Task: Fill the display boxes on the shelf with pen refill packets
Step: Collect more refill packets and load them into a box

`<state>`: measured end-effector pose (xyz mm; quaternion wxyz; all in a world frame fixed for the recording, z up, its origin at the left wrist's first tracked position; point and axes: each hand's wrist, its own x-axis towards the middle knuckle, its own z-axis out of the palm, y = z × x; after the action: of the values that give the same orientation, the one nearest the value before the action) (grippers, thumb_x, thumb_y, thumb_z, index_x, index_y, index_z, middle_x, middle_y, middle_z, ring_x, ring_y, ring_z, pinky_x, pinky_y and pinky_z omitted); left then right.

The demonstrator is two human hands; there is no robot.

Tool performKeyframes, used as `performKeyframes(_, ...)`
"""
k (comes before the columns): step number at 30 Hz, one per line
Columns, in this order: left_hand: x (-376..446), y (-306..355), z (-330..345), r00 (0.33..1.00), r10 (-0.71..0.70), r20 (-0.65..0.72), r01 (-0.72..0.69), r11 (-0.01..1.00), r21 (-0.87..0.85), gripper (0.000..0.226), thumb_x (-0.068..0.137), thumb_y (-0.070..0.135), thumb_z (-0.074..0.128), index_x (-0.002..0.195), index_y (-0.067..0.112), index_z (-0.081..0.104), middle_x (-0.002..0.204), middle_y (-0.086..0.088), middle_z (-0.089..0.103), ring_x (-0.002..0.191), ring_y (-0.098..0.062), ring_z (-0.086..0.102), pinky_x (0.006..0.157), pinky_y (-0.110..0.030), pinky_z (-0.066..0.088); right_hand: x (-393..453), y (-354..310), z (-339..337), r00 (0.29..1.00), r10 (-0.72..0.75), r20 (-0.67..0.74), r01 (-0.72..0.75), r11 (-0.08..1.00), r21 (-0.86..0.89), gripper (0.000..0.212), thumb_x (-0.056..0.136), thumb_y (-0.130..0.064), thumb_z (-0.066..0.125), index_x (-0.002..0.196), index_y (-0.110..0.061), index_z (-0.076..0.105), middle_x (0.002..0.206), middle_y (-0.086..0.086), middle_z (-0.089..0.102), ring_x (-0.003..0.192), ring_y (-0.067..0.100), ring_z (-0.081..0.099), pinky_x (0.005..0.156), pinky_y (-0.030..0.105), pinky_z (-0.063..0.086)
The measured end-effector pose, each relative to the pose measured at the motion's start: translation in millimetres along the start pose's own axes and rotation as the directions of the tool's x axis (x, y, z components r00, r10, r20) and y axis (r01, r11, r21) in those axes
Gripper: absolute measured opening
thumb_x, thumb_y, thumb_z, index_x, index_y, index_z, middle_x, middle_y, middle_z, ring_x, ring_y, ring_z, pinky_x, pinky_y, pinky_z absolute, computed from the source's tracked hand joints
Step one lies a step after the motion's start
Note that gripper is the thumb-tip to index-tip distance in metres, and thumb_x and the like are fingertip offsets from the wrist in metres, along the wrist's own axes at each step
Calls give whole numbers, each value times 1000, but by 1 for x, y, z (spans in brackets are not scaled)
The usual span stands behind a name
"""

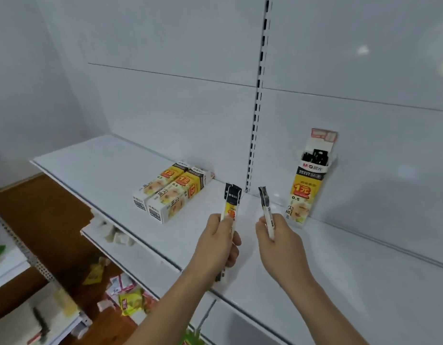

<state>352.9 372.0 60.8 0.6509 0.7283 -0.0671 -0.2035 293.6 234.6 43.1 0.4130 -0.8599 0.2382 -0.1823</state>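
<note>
White shelf point(340, 257) carries an upright box point(305, 192), lid flap raised and mouth open for loading, up and right of the right fingers. Left hand point(219, 241) curls round a packet stack point(230, 207), probably as supply; right hand point(277, 239) pinches one packet point(266, 210) edge-on, likely to slip in. Two flat boxes point(170, 192) lie up-left of the left fingers.

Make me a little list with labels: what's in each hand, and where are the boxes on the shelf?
left hand: grips a long white-and-yellow refill packet with a black top, upright
right hand: pinches a slim white refill packet with a dark top, tilted
upright box: open yellow-and-white cardboard display box standing against the back panel, dark packet tops showing
lying boxes: two closed yellow-and-white cardboard boxes side by side
shelf: white metal shelf
</note>
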Motion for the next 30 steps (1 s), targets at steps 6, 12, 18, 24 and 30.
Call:
performKeyframes(6,44,-7,-11,978,31,205,-61,988,142,28,113,32,35,110,11,54,89,-7,79,69,-20,71,62,-31,56,-1,-11,22,966,197,-167,-214,973,-92,19,107,-42,47,110,-26,56,81,-5,66,70,9,62,57,24,43)
performKeyframes(12,70,-19,-6,924,166,345,-318,835,450,36,110,35,40,81,18,52,83,-2,61,76,-18,56,69,-36,42,-16,-9,34,901,330,-282,-390,900,-192,21,105,-44,47,100,-24,50,78,-2,64,68,16,60,60,35,44)
performKeyframes(18,75,-24,-6,897,195,398,-377,806,456,23,107,37,48,122,23,57,102,-1,72,93,-25,68,84,-41,56,-19,-7,33,883,352,-311,-440,851,-285,17,106,-36,46,98,-22,47,78,-2,61,67,16,57,58,35,41)
performKeyframes(24,77,-24,-12,906,188,379,-360,813,458,28,107,34,50,133,22,54,109,-1,73,95,-22,70,83,-36,55,-9,-9,41,894,348,-283,-427,854,-297,19,107,-36,44,101,-19,51,84,0,63,72,20,59,63,36,45)
performKeyframes(30,78,-22,-1,859,268,435,-506,571,647,18,108,30,46,113,15,53,105,-4,65,94,-25,65,73,-33,40,-2,-11,40,889,289,-357,-453,675,-582,21,107,-42,40,106,-21,45,82,-2,52,73,26,52,60,34,37)
